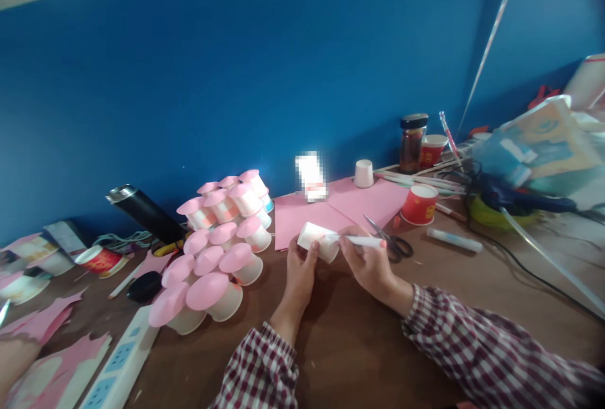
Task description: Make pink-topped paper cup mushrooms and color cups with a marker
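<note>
In my left hand (299, 278) is a white paper cup (309, 234), tipped on its side, with my fingers and thumb around it. My right hand (371, 268) grips a white marker (363, 241) with an orange-pink end, its other end at the cup's side. Whether the tip touches the cup I cannot tell. Just behind the cup lie pink paper sheets (293, 217). Scissors (401, 247) with dark handles rest close to my right hand. To the left stand several paper cups topped with pink paper discs (208, 289).
A red paper cup (420, 205), a capped marker (454, 240) and a jar (413, 144) are on the right. One white cup (363, 174) stands upside down at the back. A power strip (123, 358), a black flask (146, 213) and another person's arm (16, 362) are at left.
</note>
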Demonstrator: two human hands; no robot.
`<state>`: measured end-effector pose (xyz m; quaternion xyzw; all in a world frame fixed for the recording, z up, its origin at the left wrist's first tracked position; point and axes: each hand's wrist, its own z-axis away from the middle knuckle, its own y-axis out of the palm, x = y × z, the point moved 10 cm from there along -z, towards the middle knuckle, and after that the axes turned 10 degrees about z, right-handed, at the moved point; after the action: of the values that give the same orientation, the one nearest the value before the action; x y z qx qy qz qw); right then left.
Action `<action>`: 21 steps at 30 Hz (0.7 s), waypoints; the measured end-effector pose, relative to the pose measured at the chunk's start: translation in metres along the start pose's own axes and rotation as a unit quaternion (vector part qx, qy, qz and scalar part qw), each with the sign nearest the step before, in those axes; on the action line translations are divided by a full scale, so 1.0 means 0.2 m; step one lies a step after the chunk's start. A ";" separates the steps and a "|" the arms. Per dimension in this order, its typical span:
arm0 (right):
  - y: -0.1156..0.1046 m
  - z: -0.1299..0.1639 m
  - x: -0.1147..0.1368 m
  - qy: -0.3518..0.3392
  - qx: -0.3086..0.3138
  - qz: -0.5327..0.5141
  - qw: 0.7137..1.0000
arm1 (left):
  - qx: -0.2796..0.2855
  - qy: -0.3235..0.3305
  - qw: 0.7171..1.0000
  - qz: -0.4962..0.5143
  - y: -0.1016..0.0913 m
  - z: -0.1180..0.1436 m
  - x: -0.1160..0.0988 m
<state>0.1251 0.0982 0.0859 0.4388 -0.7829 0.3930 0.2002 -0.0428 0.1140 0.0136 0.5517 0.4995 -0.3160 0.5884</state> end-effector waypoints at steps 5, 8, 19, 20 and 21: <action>0.00 0.00 0.00 -0.001 0.005 0.006 1.000 | 0.000 0.000 1.000 0.005 0.00 0.00 0.00; 0.00 0.00 0.01 -0.001 0.009 0.011 1.000 | -0.002 -0.001 1.000 0.007 0.00 0.00 0.00; -0.01 0.00 0.01 -0.002 -0.005 0.002 1.000 | -0.010 0.007 1.000 0.009 -0.01 0.00 -0.01; -0.02 0.00 0.01 -0.002 -0.009 -0.001 1.000 | -0.010 0.008 1.000 0.009 -0.01 0.00 -0.01; -0.02 0.00 0.01 -0.002 -0.011 -0.002 1.000 | -0.011 0.011 1.000 0.010 -0.01 0.00 -0.01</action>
<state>0.1270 0.0960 0.0894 0.4392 -0.7866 0.3827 0.2046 -0.0449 0.1130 0.0157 0.5535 0.5039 -0.2989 0.5919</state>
